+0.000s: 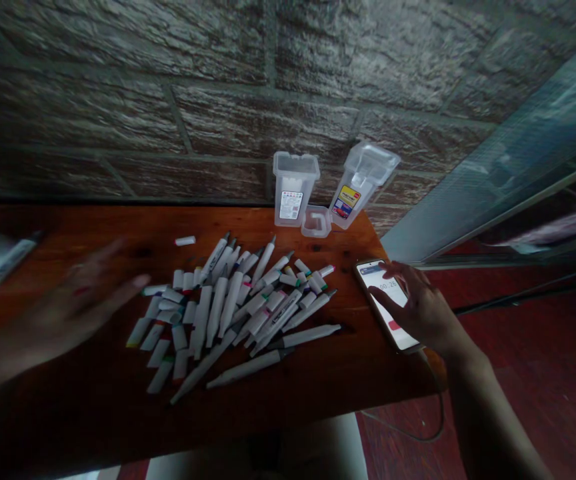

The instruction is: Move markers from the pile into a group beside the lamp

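A heap of several white markers (241, 310) and loose caps lies in the middle of the wooden table (93, 413). My left hand (75, 300) hovers left of the heap, blurred by motion, fingers stretched out and apart, holding nothing. My right hand (418, 307) rests over a lit phone (385, 303) at the table's right edge, fingers spread, one fingertip touching the screen. A single cap (185, 241) lies apart, behind the heap.
Two clear plastic boxes stand at the back by the brick wall, one upright (294, 187), one tilted (361, 183), with a small clear lid (316, 222) between them. A marker (5, 263) lies at far left. A cable (418, 427) hangs off the table's right corner.
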Demonstrator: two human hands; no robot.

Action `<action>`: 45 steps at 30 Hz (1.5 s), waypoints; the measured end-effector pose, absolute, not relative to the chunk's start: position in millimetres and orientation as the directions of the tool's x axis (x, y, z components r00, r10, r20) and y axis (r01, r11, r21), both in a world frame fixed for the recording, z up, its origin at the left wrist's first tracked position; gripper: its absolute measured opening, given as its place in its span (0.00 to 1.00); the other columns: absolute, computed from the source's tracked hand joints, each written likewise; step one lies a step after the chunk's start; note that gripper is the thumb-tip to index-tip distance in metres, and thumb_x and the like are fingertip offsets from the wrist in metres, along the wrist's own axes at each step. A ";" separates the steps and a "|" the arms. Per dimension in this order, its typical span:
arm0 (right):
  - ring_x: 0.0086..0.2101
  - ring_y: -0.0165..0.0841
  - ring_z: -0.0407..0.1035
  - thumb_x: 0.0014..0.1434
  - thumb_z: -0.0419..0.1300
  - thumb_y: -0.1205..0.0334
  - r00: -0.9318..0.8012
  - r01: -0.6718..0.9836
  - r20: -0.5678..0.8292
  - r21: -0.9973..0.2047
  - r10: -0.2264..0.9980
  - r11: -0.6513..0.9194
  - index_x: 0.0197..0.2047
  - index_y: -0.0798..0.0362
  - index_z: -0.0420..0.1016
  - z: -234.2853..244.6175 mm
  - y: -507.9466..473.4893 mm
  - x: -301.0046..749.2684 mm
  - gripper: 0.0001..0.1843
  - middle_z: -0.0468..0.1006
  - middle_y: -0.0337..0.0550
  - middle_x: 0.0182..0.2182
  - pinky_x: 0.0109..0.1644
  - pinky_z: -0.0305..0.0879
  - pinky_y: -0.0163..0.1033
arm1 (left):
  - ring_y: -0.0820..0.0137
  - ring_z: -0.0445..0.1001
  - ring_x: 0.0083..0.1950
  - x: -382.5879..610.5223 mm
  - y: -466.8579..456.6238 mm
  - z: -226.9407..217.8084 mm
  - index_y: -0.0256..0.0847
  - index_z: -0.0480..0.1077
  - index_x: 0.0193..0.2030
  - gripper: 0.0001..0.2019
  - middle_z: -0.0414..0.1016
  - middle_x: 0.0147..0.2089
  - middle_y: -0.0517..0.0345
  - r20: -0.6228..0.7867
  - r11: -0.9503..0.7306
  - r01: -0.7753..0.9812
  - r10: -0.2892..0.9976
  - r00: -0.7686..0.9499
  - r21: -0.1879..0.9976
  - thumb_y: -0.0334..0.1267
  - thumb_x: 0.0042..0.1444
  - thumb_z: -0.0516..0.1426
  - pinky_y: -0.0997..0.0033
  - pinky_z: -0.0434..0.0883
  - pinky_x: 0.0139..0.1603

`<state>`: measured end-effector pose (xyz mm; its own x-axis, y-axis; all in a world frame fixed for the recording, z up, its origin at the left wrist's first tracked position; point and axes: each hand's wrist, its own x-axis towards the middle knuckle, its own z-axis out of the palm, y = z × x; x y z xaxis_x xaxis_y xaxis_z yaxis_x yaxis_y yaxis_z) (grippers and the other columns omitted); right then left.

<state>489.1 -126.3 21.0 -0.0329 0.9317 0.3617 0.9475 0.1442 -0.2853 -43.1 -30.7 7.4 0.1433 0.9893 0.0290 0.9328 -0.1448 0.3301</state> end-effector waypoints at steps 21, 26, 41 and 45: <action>0.23 0.33 0.72 0.63 0.57 0.53 -0.097 0.750 0.532 -0.516 0.841 0.413 0.39 0.51 0.74 49.1 -13.4 327.6 0.11 0.83 0.46 0.35 0.34 0.68 0.40 | 0.61 0.79 0.49 -4.0 19.4 -4.8 0.37 0.77 0.51 0.24 0.79 0.54 0.46 0.104 -0.247 0.312 0.906 0.410 0.917 0.54 0.56 0.63 0.59 0.79 0.48; 0.26 0.34 0.74 0.63 0.56 0.55 -0.118 0.735 0.567 -0.502 0.815 0.456 0.37 0.51 0.75 35.4 -26.1 329.7 0.10 0.83 0.44 0.33 0.32 0.68 0.37 | 0.62 0.80 0.48 -2.3 19.6 -6.0 0.35 0.76 0.50 0.23 0.81 0.51 0.44 0.120 -0.264 0.263 0.880 0.460 0.928 0.51 0.55 0.64 0.58 0.78 0.50; 0.33 0.37 0.79 0.64 0.56 0.58 -0.160 0.705 0.571 -0.506 0.805 0.498 0.36 0.50 0.76 24.7 -23.9 325.5 0.09 0.83 0.43 0.31 0.41 0.71 0.40 | 0.64 0.79 0.43 36.9 32.4 26.2 0.38 0.79 0.41 0.18 0.83 0.42 0.51 0.161 -0.465 0.654 0.868 0.470 0.597 0.49 0.62 0.54 0.68 0.71 0.46; 0.34 0.38 0.78 0.65 0.55 0.59 -0.169 0.717 0.560 -0.494 0.811 0.491 0.36 0.50 0.76 25.3 -24.4 324.8 0.10 0.84 0.44 0.33 0.42 0.71 0.41 | 0.63 0.79 0.41 57.0 33.6 30.1 0.39 0.80 0.38 0.18 0.82 0.39 0.51 0.094 -0.382 0.725 0.909 0.405 0.574 0.51 0.60 0.55 0.69 0.71 0.42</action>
<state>324.8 -24.4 25.3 -0.1692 0.8109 0.5603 0.7171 0.4912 -0.4944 57.0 33.6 30.1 0.4054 0.9093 0.0940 0.7245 -0.3823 0.5735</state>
